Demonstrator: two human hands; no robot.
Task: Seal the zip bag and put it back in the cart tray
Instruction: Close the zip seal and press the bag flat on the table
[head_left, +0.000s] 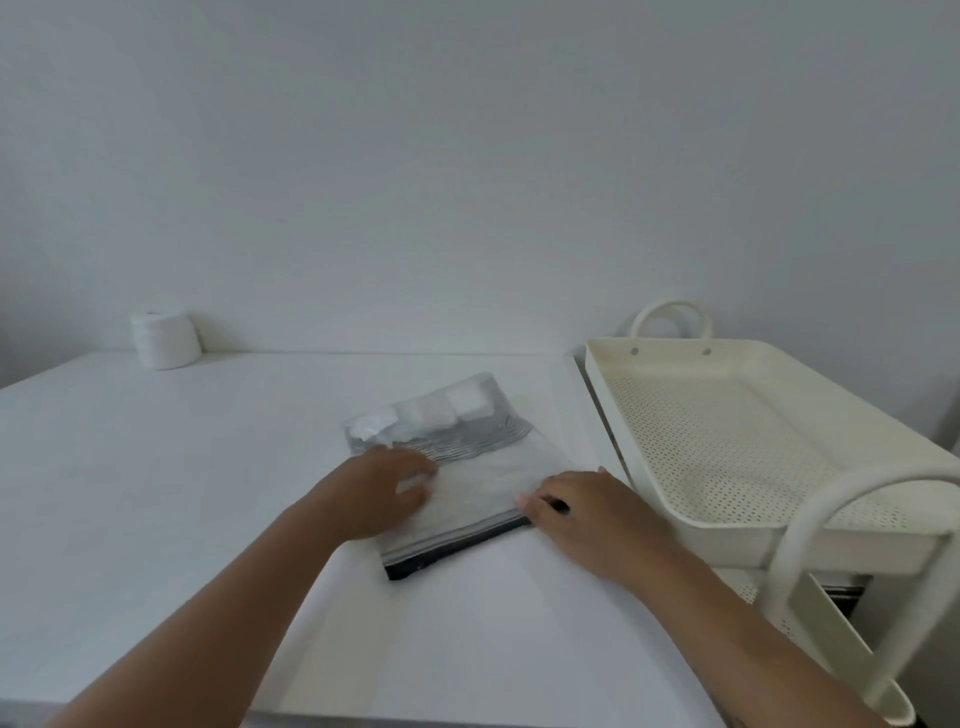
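A frosted zip bag (470, 488) lies flat on the white table (156, 493), its dark zip strip along the near edge. Inside it, white blocks and a grey striped cloth bunch at the far end. My left hand (379, 491) rests flat on the bag's left side, fingers spread. My right hand (582, 512) pinches the dark slider at the right end of the zip strip. The cream cart tray (727, 441), with a perforated floor, stands to the right of the table and holds nothing.
A roll of white paper (165, 340) stands at the table's far left by the wall. The cart's curved cream handles (831, 514) rise at its near and far ends, with a lower shelf beneath.
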